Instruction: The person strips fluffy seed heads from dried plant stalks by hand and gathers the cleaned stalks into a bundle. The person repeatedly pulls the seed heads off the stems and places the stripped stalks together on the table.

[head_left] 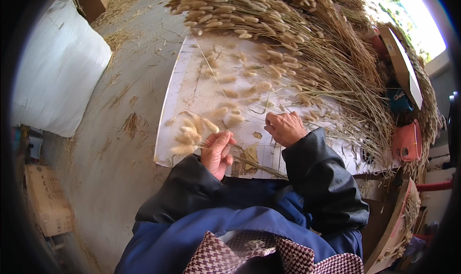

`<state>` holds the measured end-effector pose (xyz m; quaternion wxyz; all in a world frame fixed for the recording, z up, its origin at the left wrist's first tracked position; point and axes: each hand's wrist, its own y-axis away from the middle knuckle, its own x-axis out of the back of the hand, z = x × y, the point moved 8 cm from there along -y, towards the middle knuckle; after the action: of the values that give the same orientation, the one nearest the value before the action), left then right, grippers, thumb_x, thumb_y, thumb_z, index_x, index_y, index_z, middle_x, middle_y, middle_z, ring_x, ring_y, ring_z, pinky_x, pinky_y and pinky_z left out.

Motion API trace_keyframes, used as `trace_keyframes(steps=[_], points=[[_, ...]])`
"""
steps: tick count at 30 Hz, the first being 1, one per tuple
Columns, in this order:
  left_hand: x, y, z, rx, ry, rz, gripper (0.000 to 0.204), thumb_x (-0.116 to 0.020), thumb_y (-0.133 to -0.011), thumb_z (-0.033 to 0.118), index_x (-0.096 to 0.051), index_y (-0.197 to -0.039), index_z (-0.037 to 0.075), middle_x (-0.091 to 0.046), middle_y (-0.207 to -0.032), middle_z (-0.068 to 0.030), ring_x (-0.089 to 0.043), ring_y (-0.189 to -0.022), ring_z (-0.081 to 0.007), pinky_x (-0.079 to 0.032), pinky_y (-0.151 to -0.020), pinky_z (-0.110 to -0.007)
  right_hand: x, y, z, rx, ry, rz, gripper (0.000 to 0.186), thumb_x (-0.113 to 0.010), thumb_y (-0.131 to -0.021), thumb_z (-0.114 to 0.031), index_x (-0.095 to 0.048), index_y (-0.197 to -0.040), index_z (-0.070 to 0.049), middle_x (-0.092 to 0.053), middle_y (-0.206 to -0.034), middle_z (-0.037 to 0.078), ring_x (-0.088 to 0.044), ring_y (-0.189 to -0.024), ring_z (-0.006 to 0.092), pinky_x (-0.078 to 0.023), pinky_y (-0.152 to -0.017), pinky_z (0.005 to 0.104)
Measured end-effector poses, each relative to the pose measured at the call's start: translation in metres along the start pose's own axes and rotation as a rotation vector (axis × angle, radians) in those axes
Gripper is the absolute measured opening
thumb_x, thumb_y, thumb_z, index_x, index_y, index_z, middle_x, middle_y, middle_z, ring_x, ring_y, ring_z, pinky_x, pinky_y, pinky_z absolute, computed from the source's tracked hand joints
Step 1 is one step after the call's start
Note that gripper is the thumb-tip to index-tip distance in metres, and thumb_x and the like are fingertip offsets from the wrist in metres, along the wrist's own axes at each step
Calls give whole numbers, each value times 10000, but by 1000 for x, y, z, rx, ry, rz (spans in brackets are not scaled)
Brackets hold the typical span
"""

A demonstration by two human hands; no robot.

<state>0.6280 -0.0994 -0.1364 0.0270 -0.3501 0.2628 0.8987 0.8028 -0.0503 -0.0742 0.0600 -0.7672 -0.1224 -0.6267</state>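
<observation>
My left hand (218,154) is closed around a small bunch of dried bunny tail grass (190,132). Its fluffy beige heads point left, and its thin stems (261,167) trail right along the near edge of the white tabletop (178,87). Just above the board, my right hand (287,129) is closed with fingers curled in; what it pinches, if anything, is too small to tell. A thin pale thread or stem (207,62) runs from the board's far left corner toward my hands. Loose fluffy heads (261,87) lie scattered beyond them.
A large heap of bunny tail grass (230,14) covers the far side, stems fanning right. A white sack (60,67) and cardboard box (48,199) stand on the littered floor at left. At right are a pink container (406,142) and an upright cardboard piece (401,65).
</observation>
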Motion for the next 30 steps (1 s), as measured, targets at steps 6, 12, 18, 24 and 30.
trace_keyframes(steps=[6, 12, 18, 24, 30], points=[[-7, 2, 7, -42, -42, 24, 99, -601, -878, 195, -608, -919, 105, -569, -753, -1, -316, -441, -16, -325, -384, -199, 63, 5, 8, -63, -568, 663, 123, -515, -863, -153, -570, -777, -85, -608, -706, 144, -619, -667, 306, -458, -579, 386], [-16, 4, 10, -42, -72, -6, 125, -592, -884, 190, -620, -924, 74, -583, -754, -10, -323, -438, -16, -339, -384, -193, 63, 20, 11, -124, -384, 503, 76, -549, -823, -107, -606, -797, -63, -619, -708, 127, -618, -659, 294, -455, -577, 374], [-23, 6, 9, -64, -104, -24, 118, -603, -874, 158, -626, -945, 67, -603, -753, -22, -349, -433, -17, -356, -363, -201, 47, 35, -35, 58, -663, 239, 99, -574, -824, -89, -638, -853, -21, -623, -733, 166, -621, -682, 316, -484, -606, 360], [-25, 9, 10, -145, -60, -56, 126, -663, -829, 157, -629, -898, 57, -621, -769, -61, -454, -419, -69, -375, -351, -200, 37, 44, -48, 108, -471, 241, 102, -608, -810, -120, -649, -853, -38, -638, -765, 136, -626, -718, 297, -482, -621, 359], [-28, 11, 11, -171, -96, -38, 85, -621, -858, 139, -633, -895, 63, -616, -755, -63, -389, -435, -31, -356, -351, -200, 46, 51, -49, 125, -318, 247, 84, -597, -793, -133, -656, -838, -94, -640, -734, 68, -588, -766, 246, -422, -683, 370]])
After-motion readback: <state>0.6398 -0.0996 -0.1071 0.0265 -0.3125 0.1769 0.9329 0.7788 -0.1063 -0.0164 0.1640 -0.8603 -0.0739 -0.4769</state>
